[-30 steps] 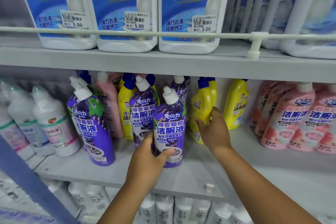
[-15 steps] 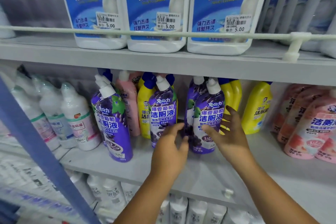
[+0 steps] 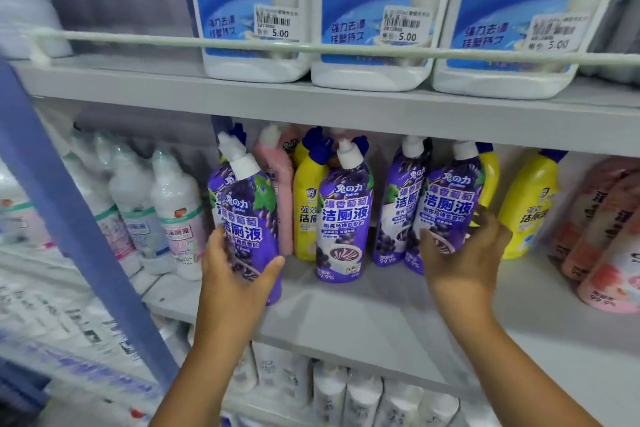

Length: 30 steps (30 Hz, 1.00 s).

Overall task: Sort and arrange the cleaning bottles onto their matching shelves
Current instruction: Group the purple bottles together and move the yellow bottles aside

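Note:
Several purple grape-label toilet-cleaner bottles stand on the grey middle shelf point(image 3: 363, 315). My left hand point(image 3: 235, 274) wraps the lower body of the leftmost purple bottle point(image 3: 247, 218), which leans left. My right hand point(image 3: 464, 253) grips the lower part of the rightmost purple bottle point(image 3: 446, 204), next to a second purple one point(image 3: 398, 204). Another purple bottle point(image 3: 341, 215) stands free between my hands. Behind them are yellow bottles point(image 3: 306, 211) and a pink bottle point(image 3: 278, 191).
Large blue-labelled white jugs point(image 3: 377, 10) fill the upper shelf behind a white rail point(image 3: 173, 40). White bottles point(image 3: 173, 215) stand at the left, a yellow bottle point(image 3: 530, 204) and pink bottles point(image 3: 609, 232) at the right. A blue upright post point(image 3: 69, 218) runs down the left. More white bottles point(image 3: 346, 395) sit below.
My left hand left the middle purple bottle and moved left onto the leftmost one. My right hand closed around the rightmost purple bottle. The view shifted so the shelf contents appear further right.

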{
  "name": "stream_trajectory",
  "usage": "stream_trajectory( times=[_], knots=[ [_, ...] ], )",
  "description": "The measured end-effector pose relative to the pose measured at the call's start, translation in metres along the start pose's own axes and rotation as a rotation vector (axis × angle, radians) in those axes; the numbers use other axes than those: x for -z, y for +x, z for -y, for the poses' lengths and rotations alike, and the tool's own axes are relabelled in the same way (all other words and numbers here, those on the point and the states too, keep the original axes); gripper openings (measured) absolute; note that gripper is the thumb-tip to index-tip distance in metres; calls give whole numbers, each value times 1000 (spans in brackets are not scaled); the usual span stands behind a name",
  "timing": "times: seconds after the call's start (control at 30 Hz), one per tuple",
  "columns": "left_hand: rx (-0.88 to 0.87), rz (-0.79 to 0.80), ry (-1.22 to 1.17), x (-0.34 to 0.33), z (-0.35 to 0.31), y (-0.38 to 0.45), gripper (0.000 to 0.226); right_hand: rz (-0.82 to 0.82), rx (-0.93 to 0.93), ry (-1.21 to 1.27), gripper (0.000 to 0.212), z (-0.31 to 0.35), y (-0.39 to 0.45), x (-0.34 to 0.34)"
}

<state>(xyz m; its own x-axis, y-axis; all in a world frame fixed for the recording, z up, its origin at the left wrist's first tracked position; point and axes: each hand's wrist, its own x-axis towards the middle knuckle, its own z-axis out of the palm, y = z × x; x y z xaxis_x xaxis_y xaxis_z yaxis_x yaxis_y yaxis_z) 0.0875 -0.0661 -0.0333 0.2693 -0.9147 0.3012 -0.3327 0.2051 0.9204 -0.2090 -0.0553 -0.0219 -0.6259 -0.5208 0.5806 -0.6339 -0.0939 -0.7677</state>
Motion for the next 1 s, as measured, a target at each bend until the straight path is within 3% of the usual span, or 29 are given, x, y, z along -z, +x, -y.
stream_trajectory(
  times=[0.07, 0.17, 0.23, 0.33, 0.57, 1.0],
  knots=[
    [1, 15, 42, -2, 6, 7, 96, 1, 133, 44, 64, 20, -13, -1],
    [-11, 18, 104, -3, 9, 11, 89, 311, 21, 181, 48, 39, -23, -25],
    [-27, 10, 136, -3, 12, 13, 85, 478, -62, 217, 55, 49, -28, -46],
    [-56, 8, 159, -2, 14, 14, 84, 554, -133, 220, 74, 60, -31, -66],
    [-43, 78, 130, -4, 12, 11, 87, 565, -142, 63, 59, 66, -21, -63],
    [-23, 423, -70, -69, -20, -30, 97, 164, -224, -60, 48, -15, -6, 67]
  ],
)
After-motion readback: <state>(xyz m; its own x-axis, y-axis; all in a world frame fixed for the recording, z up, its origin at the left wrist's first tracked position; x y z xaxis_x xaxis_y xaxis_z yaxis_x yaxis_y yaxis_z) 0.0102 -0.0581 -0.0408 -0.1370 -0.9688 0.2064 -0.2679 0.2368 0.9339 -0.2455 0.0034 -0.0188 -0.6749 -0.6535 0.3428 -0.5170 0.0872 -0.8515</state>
